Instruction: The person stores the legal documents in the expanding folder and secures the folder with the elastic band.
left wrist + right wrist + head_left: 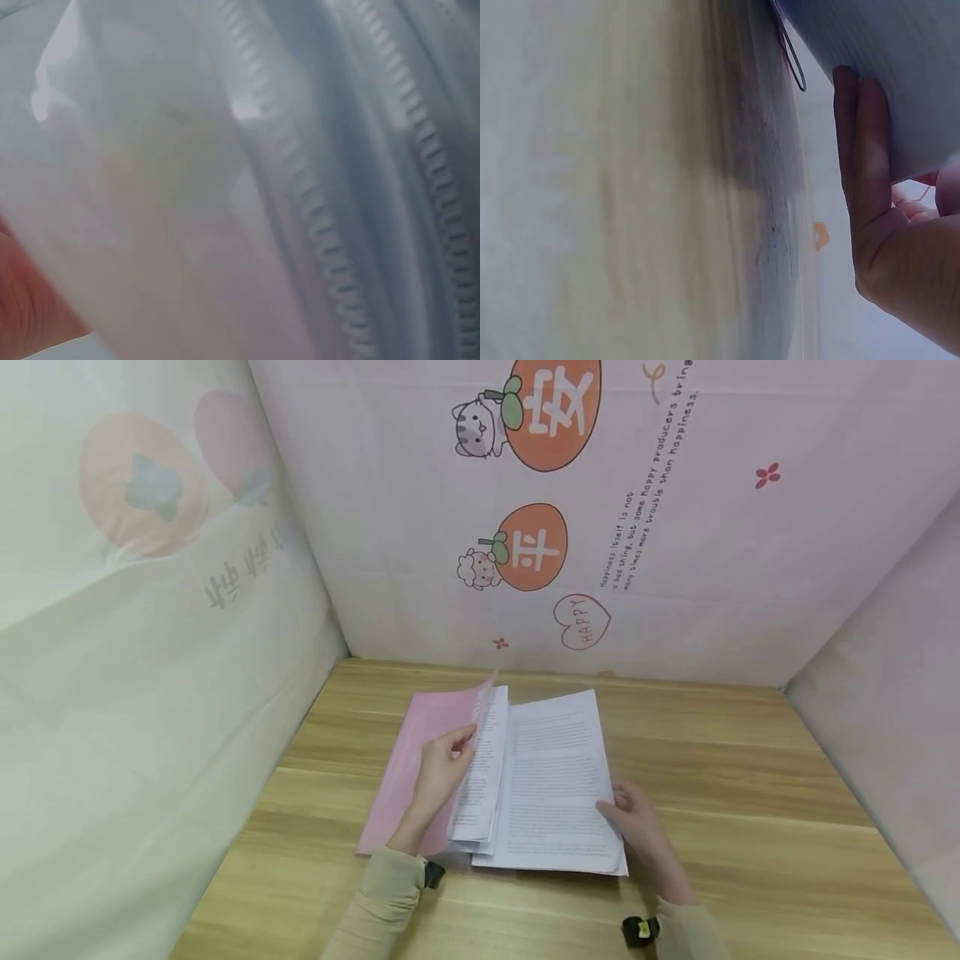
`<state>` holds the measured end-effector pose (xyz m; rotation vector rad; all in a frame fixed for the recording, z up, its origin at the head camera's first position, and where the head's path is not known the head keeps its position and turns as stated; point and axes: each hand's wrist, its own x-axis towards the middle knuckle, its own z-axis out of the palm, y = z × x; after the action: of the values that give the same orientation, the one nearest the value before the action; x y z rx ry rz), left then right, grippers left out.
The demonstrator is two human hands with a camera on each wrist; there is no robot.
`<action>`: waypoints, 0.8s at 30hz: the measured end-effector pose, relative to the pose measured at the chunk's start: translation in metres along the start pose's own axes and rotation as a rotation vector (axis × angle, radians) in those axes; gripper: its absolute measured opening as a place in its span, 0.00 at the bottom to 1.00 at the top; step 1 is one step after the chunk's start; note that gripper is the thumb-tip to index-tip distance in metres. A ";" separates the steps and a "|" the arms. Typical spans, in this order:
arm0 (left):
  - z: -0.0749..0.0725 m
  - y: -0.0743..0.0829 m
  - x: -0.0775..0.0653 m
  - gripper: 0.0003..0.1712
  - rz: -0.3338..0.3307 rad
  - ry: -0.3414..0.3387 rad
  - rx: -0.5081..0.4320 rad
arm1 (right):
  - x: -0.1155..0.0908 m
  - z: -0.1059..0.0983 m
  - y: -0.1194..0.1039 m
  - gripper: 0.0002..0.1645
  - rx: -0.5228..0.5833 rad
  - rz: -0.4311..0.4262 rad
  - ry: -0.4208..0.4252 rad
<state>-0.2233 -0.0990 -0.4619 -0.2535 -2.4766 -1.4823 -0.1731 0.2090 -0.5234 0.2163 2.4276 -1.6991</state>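
Observation:
A folder with a translucent pink plastic cover (397,777) lies opened out, printed sheets showing inside. My left hand (442,768) pinches the raised edge of the pink cover between thumb and fingers, beside a narrow stack of printed paper (487,768). Up close in the left wrist view, clear plastic (165,165) with toothed strips fills most of the picture. At the right, my right hand (637,818) grips the outer edge of the printed pages (558,777), thumb on top and fingers underneath. The right wrist view shows those fingers (870,142) against the underside of the raised pages.
The folder lies on a wood-grain table (750,777). A patterned cloth wall (420,527) rises along the back edge, with pale cloth at the left (112,693) and right (885,627). A thin dark loop (799,71) sticks out beside the pages.

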 end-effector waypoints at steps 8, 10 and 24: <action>0.000 0.001 0.000 0.21 0.000 0.000 -0.003 | 0.005 0.002 -0.005 0.25 -0.052 -0.007 0.017; 0.000 0.001 0.000 0.21 -0.004 -0.005 -0.007 | 0.007 0.002 -0.006 0.24 -0.044 -0.004 0.021; 0.001 -0.001 0.001 0.21 0.000 0.003 0.003 | 0.010 0.008 -0.013 0.26 -0.015 0.022 -0.011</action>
<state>-0.2247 -0.0986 -0.4630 -0.2507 -2.4765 -1.4777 -0.1855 0.1977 -0.5163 0.2297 2.4203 -1.6682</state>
